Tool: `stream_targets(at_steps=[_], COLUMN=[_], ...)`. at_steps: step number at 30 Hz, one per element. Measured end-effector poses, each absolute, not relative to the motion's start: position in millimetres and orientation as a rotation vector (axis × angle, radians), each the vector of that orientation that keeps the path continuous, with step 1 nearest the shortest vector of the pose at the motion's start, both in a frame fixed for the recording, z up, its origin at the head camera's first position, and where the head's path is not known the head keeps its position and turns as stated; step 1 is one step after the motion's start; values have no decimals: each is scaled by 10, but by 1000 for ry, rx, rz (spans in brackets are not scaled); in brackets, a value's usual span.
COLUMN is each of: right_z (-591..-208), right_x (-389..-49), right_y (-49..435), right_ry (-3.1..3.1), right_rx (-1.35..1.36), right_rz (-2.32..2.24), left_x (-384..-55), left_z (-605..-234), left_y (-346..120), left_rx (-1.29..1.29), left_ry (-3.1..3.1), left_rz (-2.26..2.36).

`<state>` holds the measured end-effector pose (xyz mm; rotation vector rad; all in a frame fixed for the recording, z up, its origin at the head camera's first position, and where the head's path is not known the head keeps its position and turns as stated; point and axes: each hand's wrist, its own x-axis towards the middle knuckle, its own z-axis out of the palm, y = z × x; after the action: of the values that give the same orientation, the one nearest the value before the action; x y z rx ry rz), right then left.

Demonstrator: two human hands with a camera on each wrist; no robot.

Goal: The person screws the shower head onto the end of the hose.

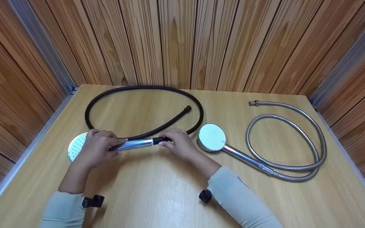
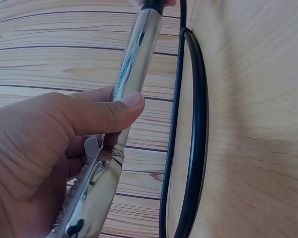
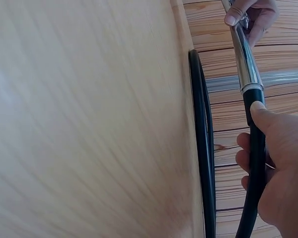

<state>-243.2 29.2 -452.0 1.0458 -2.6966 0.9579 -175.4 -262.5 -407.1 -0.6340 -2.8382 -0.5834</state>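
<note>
My left hand (image 1: 97, 147) grips the chrome handle of a shower head (image 1: 77, 146), whose white nozzle face shows at the far left. In the left wrist view the thumb lies along the chrome handle (image 2: 134, 64). My right hand (image 1: 180, 142) holds the end fitting of a black shower hose (image 1: 144, 87), thumb and fingers wrapped about it. That black fitting (image 3: 253, 99) meets the open end of the handle in the right wrist view; whether it is threaded on, I cannot tell. The hose loops behind both hands on the table, its free end pointing to the back right.
To the right lies a second shower head (image 1: 212, 137), joined to a coiled silver metal hose (image 1: 322, 142). The wooden table (image 1: 150, 196) is bounded by wood-plank panels (image 1: 176, 41) at the back and sides. Black wrist cameras sit on both sleeves.
</note>
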Motion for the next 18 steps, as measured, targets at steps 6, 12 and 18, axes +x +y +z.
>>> stream_targets(at_steps=[6, 12, 18], right_z=[-4505, -4476, -4511], right_x=[-2462, -2484, -2464], right_y=[281, 299, 330], right_ry=[-2690, -2721, -2744], right_rx=[1003, 1032, 1124], right_rz=[971, 979, 1147], left_x=[-1755, -1783, -1767], left_z=[-4058, -4073, -4112], left_y=[-2559, -2519, -2557], left_rx=[-636, -653, -617], left_ry=[-2861, -2858, -2861], left_rz=[-617, -562, -584])
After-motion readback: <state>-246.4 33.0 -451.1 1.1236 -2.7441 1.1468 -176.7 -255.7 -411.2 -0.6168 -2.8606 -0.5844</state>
